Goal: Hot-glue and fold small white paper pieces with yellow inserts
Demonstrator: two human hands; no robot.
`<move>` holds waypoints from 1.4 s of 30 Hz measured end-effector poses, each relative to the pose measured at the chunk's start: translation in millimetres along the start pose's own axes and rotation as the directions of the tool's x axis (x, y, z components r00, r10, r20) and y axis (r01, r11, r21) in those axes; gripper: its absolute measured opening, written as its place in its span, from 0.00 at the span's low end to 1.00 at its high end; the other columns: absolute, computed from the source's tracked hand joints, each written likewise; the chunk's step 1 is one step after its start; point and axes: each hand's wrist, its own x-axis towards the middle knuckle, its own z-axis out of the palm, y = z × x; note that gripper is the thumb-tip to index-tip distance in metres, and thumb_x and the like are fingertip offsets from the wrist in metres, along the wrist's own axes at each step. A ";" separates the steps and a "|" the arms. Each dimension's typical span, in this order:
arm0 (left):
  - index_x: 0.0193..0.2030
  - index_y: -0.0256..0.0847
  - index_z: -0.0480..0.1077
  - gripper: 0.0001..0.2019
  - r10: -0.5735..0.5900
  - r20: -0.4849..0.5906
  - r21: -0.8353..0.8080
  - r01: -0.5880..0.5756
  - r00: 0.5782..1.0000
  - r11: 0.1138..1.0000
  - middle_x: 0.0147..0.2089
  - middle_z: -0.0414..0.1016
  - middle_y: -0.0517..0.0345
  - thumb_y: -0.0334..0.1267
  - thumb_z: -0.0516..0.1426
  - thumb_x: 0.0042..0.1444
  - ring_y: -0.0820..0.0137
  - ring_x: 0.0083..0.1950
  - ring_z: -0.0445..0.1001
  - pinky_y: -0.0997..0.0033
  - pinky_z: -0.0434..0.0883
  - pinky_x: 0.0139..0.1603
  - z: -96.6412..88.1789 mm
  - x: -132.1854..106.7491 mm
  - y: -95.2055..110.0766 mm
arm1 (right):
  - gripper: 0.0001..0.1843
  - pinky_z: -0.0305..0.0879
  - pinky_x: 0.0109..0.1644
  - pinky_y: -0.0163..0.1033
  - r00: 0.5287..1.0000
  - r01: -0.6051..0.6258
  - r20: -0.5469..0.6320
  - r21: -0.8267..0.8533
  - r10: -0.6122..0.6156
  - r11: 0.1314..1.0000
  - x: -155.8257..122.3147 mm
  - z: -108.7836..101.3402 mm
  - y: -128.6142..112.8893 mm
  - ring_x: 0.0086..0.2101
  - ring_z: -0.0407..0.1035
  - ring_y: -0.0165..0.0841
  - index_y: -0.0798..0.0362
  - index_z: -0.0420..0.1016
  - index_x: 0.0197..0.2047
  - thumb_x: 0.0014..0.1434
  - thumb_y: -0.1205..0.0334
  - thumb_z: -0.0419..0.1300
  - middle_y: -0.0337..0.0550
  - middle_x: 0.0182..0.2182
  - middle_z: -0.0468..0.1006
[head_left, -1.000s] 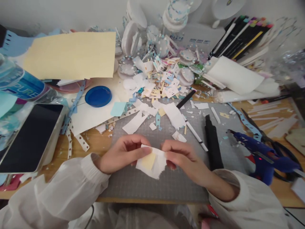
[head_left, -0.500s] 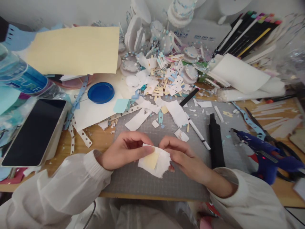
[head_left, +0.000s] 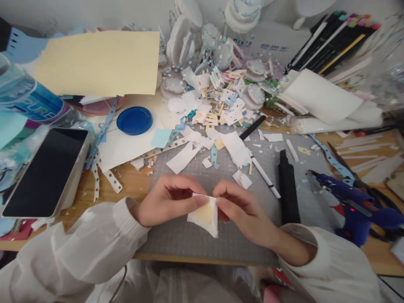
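Between my two hands is a small piece of white paper (head_left: 212,227) with a yellow paper square (head_left: 204,213) lying against its face. My left hand (head_left: 176,203) pinches the top left edge, its thumb pressing on the yellow square. At the right edge, my right hand (head_left: 241,208) pinches the white paper, which bends back there; the fingers behind it are mostly hidden. Both hands are just above the grey cutting mat (head_left: 176,244). On the mat beyond them lie torn white paper strips (head_left: 183,158) and a white pen (head_left: 263,174).
A blue glue gun (head_left: 356,206) with a lit red light and scissors (head_left: 378,195) lie right, near a black tool (head_left: 288,187). Left are a phone (head_left: 46,172), a water bottle (head_left: 30,99) and a blue lid (head_left: 134,120). Small paper cutouts (head_left: 221,103) pile up at the back.
The white paper's right part, flat before, is now folded back at the yellow square's edge. My right hand has come closer to the left one. The view has shifted slightly.
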 end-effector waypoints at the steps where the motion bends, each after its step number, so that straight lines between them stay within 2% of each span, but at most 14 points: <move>1: 0.29 0.35 0.77 0.05 0.010 -0.005 0.016 -0.010 1.000 1.000 0.26 0.74 0.58 0.31 0.62 0.53 0.76 0.26 0.69 0.79 0.68 0.27 0.2 -0.1 -0.2 | 0.13 0.52 0.25 0.32 1.000 -0.003 -0.015 -0.023 0.003 1.000 -0.4 0.4 0.2 0.23 0.55 0.25 0.51 0.63 0.31 0.65 0.54 0.53 0.32 0.22 0.61; 10: 0.32 0.36 0.79 0.06 0.021 0.011 0.066 -0.021 1.000 0.998 0.26 0.73 0.57 0.36 0.62 0.55 0.78 0.23 0.65 0.79 0.65 0.22 0.8 0.7 -0.1 | 0.13 0.52 0.24 0.33 0.992 0.035 -0.111 -0.188 -0.057 0.982 -0.6 1.0 4.8 0.23 0.54 0.25 0.51 0.61 0.30 0.66 0.55 0.51 0.33 0.24 0.59; 17: 0.34 0.35 0.79 0.11 -0.011 0.076 0.124 0.001 0.997 0.992 0.25 0.71 0.56 0.41 0.60 0.57 0.75 0.24 0.67 0.78 0.66 0.22 -2.0 -0.9 -3.0 | 0.10 0.53 0.24 0.33 0.989 0.029 -0.135 -0.204 -0.058 0.978 -2.4 2.2 9.5 0.23 0.55 0.26 0.49 0.59 0.33 0.65 0.55 0.52 0.33 0.24 0.59; 25: 0.33 0.34 0.78 0.10 0.038 0.107 0.173 -0.057 0.993 0.983 0.28 0.75 0.54 0.41 0.61 0.56 0.72 0.29 0.70 0.74 0.68 0.30 -2.9 0.7 -2.8 | 0.07 0.56 0.24 0.32 0.985 0.097 -0.113 -0.280 -0.133 0.955 -0.1 2.0 11.6 0.24 0.59 0.26 0.49 0.60 0.33 0.63 0.60 0.55 0.34 0.26 0.62; 29: 0.32 0.33 0.77 0.08 0.005 0.077 0.147 -0.016 0.997 0.989 0.27 0.74 0.55 0.36 0.60 0.57 0.73 0.28 0.70 0.75 0.68 0.29 -1.8 0.0 -1.5 | 0.06 0.57 0.25 0.31 0.988 0.097 -0.098 -0.229 -0.122 0.969 -1.9 0.4 10.5 0.25 0.59 0.25 0.49 0.61 0.35 0.64 0.61 0.55 0.33 0.26 0.63; 34: 0.33 0.34 0.78 0.05 -0.002 -0.018 0.013 0.002 1.000 1.000 0.30 0.78 0.54 0.32 0.61 0.55 0.74 0.29 0.73 0.77 0.72 0.32 0.8 0.3 -0.7 | 0.06 0.57 0.25 0.31 0.991 0.080 -0.099 -0.126 -0.093 0.989 -2.9 -0.3 10.1 0.25 0.59 0.25 0.49 0.61 0.37 0.65 0.58 0.54 0.34 0.28 0.63; 42: 0.37 0.33 0.80 0.06 0.010 -0.070 0.013 -0.009 0.997 1.000 0.34 0.82 0.50 0.30 0.62 0.54 0.71 0.33 0.77 0.76 0.76 0.35 -0.6 -0.6 -4.9 | 0.08 0.58 0.28 0.31 0.983 0.102 -0.116 -0.289 -0.141 0.952 0.4 0.5 11.5 0.26 0.60 0.25 0.50 0.63 0.33 0.63 0.61 0.56 0.34 0.27 0.64</move>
